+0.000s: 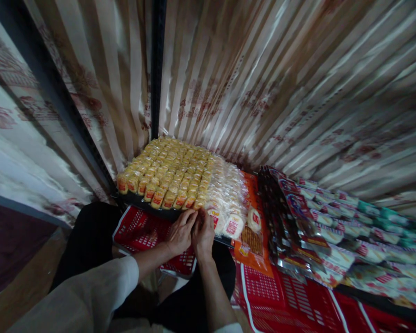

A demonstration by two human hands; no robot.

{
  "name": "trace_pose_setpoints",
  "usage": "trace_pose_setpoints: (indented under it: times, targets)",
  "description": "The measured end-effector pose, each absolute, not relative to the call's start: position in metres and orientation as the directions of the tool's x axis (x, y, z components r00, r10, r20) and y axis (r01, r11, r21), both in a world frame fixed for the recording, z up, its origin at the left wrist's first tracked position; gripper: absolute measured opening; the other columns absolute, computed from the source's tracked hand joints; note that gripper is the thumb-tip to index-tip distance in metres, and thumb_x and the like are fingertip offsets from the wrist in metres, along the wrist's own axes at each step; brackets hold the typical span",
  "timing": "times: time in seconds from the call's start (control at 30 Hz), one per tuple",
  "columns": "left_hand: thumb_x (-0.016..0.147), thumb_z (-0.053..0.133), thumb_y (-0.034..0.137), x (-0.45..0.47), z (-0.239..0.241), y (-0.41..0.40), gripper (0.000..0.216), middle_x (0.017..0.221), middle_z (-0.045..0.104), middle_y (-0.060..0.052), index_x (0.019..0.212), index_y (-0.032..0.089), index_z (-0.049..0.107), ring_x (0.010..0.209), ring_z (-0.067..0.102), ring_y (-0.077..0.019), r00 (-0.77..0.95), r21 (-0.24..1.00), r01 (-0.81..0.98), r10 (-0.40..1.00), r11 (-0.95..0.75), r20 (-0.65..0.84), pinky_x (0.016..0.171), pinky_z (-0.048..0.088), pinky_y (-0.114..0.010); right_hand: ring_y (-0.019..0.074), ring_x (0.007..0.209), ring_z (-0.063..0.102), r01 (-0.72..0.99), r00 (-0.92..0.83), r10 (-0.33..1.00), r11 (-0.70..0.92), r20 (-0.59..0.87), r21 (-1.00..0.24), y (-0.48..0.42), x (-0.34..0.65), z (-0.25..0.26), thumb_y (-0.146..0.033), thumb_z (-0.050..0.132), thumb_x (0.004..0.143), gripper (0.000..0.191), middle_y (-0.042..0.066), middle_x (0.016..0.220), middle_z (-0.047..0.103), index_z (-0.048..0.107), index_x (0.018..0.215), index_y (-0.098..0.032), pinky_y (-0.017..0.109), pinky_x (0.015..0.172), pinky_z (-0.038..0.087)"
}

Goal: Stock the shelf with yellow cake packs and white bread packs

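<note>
My left hand (180,232) and my right hand (203,236) are side by side at the front edge of a dark shelf (166,213). Their fingers are curled together at the front row of small yellow snack packets (169,173), which lie in tight rows. The fingertips pinch at a packet near the seam between the yellow packets and the clear-wrapped pale packets (229,203). What exactly they grip is hidden by the fingers.
A red plastic basket (138,229) sits under my hands, another red basket (280,296) at lower right. An orange bag (253,240) and dark, white and green packets (333,226) fill the shelf to the right. Striped curtains hang behind; a black post (157,64) stands in the corner.
</note>
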State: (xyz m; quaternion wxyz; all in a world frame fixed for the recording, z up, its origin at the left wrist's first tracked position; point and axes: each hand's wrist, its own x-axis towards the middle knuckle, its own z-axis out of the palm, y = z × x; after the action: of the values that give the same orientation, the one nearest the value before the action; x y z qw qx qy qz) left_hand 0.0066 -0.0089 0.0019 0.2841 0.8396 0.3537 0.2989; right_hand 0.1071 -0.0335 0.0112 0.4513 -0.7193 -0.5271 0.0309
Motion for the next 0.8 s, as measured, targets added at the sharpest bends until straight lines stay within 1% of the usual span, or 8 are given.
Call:
trace_pose_setpoints:
  times: [0.2,0.27,0.37,0.47,0.53,0.63,0.7,0.8]
  targets:
    - [0.080,0.041,0.009,0.011,0.000,-0.012,0.059,0.138,0.039,-0.014,0.138,0.014,0.034,0.129,0.036,-0.0243,0.628,0.628,0.429,0.714,-0.649,0.309,0.106,0.038,-0.041,0.0231,0.108,0.056,0.750,0.353,0.842,0.005,0.408,-0.661,-0.041,0.114,0.013,-0.022,0.037,0.088,0.039,0.016,0.115,0.061,0.054,0.122,-0.014,0.041,0.092,0.048]
    - [0.077,0.040,0.006,0.013,-0.002,-0.012,0.061,0.139,0.038,-0.015,0.138,0.011,0.033,0.130,0.035,-0.0245,0.633,0.616,0.436,0.710,-0.656,0.308,0.107,0.037,-0.040,0.0225,0.106,0.057,0.772,0.323,0.848,0.021,0.420,-0.635,-0.043,0.120,0.019,-0.021,0.036,0.088,0.038,0.015,0.112,0.062,0.056,0.120,-0.013,0.040,0.091,0.048]
    - [0.075,0.039,0.003,0.017,-0.004,-0.010,0.064,0.138,0.038,-0.016,0.138,0.010,0.033,0.129,0.036,-0.0255,0.619,0.595,0.477,0.727,-0.647,0.296,0.106,0.037,-0.041,0.0214,0.100,0.059,0.807,0.333,0.816,0.013,0.473,-0.590,-0.034,0.134,0.037,-0.023,0.039,0.087,0.035,0.014,0.105,0.064,0.060,0.114,-0.013,0.038,0.088,0.050]
    - [0.076,0.038,0.004,0.021,-0.004,-0.008,0.062,0.136,0.039,-0.017,0.137,0.010,0.035,0.127,0.039,-0.0267,0.608,0.575,0.495,0.733,-0.651,0.305,0.104,0.040,-0.043,0.0206,0.098,0.059,0.852,0.342,0.784,-0.026,0.518,-0.524,-0.009,0.153,0.059,-0.021,0.041,0.085,0.035,0.012,0.106,0.064,0.059,0.115,-0.014,0.036,0.088,0.049]
    - [0.076,0.039,0.004,0.022,-0.004,-0.008,0.060,0.134,0.041,-0.017,0.135,0.010,0.037,0.125,0.041,-0.0271,0.600,0.568,0.500,0.735,-0.653,0.316,0.103,0.041,-0.044,0.0209,0.100,0.057,0.897,0.302,0.818,-0.071,0.489,-0.436,0.013,0.163,0.072,-0.015,0.041,0.081,0.040,0.011,0.109,0.064,0.059,0.117,-0.015,0.034,0.089,0.046]
    - [0.075,0.037,0.002,0.025,-0.002,-0.008,0.060,0.132,0.043,-0.017,0.134,0.011,0.038,0.125,0.042,-0.0260,0.585,0.552,0.522,0.744,-0.650,0.323,0.102,0.042,-0.043,0.0206,0.095,0.058,0.940,0.247,0.902,-0.135,0.355,-0.312,0.044,0.173,0.085,-0.010,0.041,0.079,0.040,0.010,0.103,0.068,0.063,0.111,-0.017,0.028,0.082,0.044]
    - [0.075,0.036,0.001,0.027,0.000,-0.008,0.060,0.134,0.042,-0.017,0.134,0.010,0.038,0.126,0.042,-0.0255,0.585,0.528,0.557,0.754,-0.641,0.299,0.101,0.044,-0.040,0.0194,0.090,0.059,0.948,0.235,0.927,-0.152,0.293,-0.278,0.059,0.175,0.087,-0.011,0.040,0.082,0.037,0.009,0.098,0.069,0.066,0.106,-0.019,0.025,0.075,0.044]
    - [0.074,0.036,-0.001,0.034,0.004,-0.009,0.060,0.136,0.042,-0.018,0.133,0.009,0.041,0.126,0.043,-0.0247,0.587,0.484,0.617,0.773,-0.620,0.241,0.099,0.045,-0.037,0.0176,0.084,0.061,0.949,0.246,0.924,-0.167,0.294,-0.269,0.070,0.176,0.083,-0.013,0.038,0.084,0.038,0.008,0.095,0.070,0.067,0.106,-0.020,0.024,0.072,0.043]
